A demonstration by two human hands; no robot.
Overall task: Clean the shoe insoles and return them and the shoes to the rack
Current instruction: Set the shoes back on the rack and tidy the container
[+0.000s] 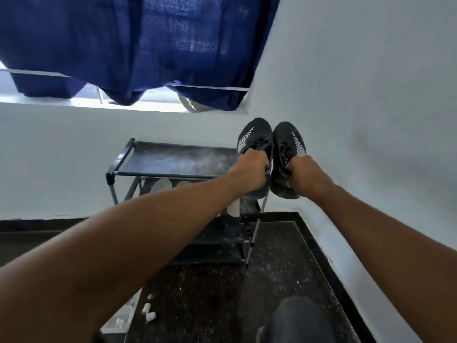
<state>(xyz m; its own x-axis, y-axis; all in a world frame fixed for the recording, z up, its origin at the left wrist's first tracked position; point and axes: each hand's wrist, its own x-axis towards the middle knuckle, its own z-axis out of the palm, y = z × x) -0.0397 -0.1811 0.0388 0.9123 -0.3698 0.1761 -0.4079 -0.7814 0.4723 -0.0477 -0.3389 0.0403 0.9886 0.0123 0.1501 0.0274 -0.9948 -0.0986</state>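
Two black sneakers with white stripes sit side by side at the right end of the rack's top shelf (173, 158), toes toward the wall. My left hand (249, 169) grips the left shoe (254, 134) at its opening. My right hand (305, 173) grips the right shoe (288, 139) the same way. Their heels hang over the shelf's front edge. The insoles are not visible; the hands cover the shoe openings.
The dark metal rack has lower shelves with white items (162, 185) on the second one. A white wall (358, 120) stands close on the right. A blue curtain (138, 45) hangs above. A clear container (121, 318) and small white pieces (148, 311) lie on the dark speckled floor.
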